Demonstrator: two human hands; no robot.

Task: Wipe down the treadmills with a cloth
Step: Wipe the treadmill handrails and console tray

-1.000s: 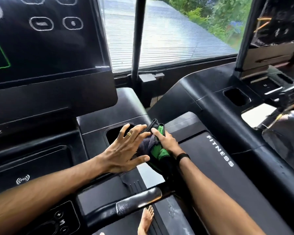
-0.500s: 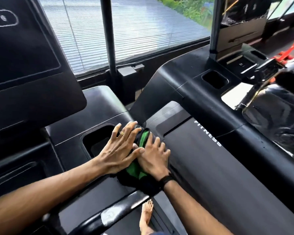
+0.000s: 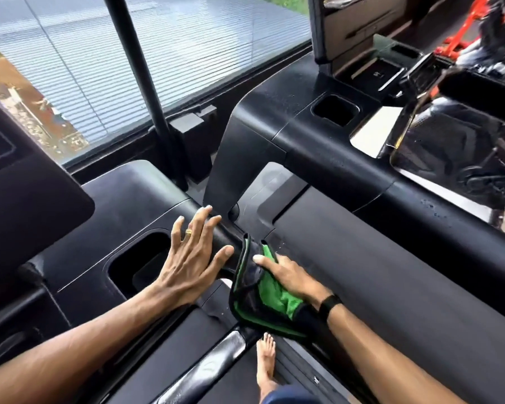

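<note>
A bare foot (image 3: 265, 365) stands on the belt below. The right hand (image 3: 289, 277), fingers together and pressed flat on the green-and-black cloth (image 3: 263, 301), has slid it back from the left hand (image 3: 191, 258), which now rests spread on the treadmill console (image 3: 129, 199) beside the cup holder (image 3: 140, 258)

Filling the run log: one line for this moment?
right hand presses green cloth on treadmill rail | left hand flat, bracing on console

Green and black cloth (image 3: 274, 298), black treadmill (image 3: 362, 275), gold ring (image 3: 189, 232).
</note>
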